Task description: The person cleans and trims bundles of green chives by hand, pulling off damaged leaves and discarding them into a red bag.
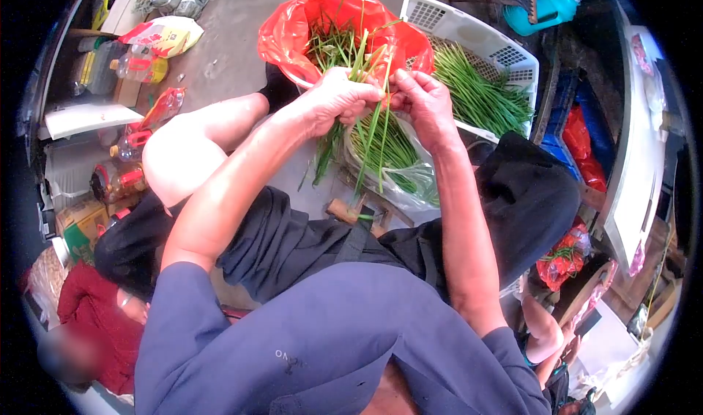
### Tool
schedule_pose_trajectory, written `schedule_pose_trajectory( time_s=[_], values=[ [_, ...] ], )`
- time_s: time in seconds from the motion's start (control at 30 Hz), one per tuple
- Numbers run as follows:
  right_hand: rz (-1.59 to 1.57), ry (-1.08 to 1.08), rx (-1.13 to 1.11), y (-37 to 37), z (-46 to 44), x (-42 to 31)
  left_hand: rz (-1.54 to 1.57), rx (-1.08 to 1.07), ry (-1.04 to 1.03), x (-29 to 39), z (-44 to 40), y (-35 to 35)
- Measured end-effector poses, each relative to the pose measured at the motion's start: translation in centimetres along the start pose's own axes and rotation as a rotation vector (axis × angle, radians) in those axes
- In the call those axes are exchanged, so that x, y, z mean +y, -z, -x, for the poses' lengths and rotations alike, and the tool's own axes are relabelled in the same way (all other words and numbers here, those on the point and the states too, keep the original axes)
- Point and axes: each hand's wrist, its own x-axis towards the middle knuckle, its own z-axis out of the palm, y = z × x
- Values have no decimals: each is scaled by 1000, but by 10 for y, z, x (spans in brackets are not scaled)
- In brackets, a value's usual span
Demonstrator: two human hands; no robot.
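Note:
My left hand (340, 101) is closed round a few long green stalks (378, 133) that look like garlic chives. Their leafy ends point up and the others hang between my knees. Close beside it, my right hand (426, 106) pinches at the same stalks with thumb and forefinger; its fingertips partly hide the spot. Behind both hands stands a bucket lined with a red plastic bag (282, 38), with loose green trimmings (329, 46) inside. Below my hands, a clear plastic bag (417, 188) holds more green stalks (392, 150).
A white plastic crate (432, 12) at the right holds a thick bundle of green stalks (483, 93). Beyond it is a turquoise jug (545, 10). Bottles (139, 65) line the left side. One person in a dark red top (99, 320) sits at lower left; another person's arm (542, 331) shows at lower right.

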Motion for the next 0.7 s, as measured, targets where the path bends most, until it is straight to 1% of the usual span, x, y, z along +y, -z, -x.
schedule_pose_trajectory(
  time_s=[0.07, 0.33, 0.4, 0.47, 0.53, 0.57, 0.6, 0.7],
  values=[
    [173, 15, -66, -3, 3, -2, -18, 35, -9, 0, -1, 0],
    [237, 24, -96, -3, -1, 0, -41, 50, 14, 1, -1, 5],
    [342, 58, -83, -2, -3, 0, -43, 57, 20, 3, 0, 8],
    [338, 59, -67, -3, -4, 0, -25, 29, 46, 3, 4, 11],
    [309, 53, 7, -3, -7, -1, -16, 30, 42, 2, 5, 14],
    [240, 57, 40, -4, -11, 1, -6, 24, 33, 2, 6, 16],
    [244, 56, 35, -5, -15, 1, 4, 17, 23, 2, 7, 18],
    [218, 92, 126, -3, -31, -5, 24, 12, 18, 6, 8, 24]
  ],
)
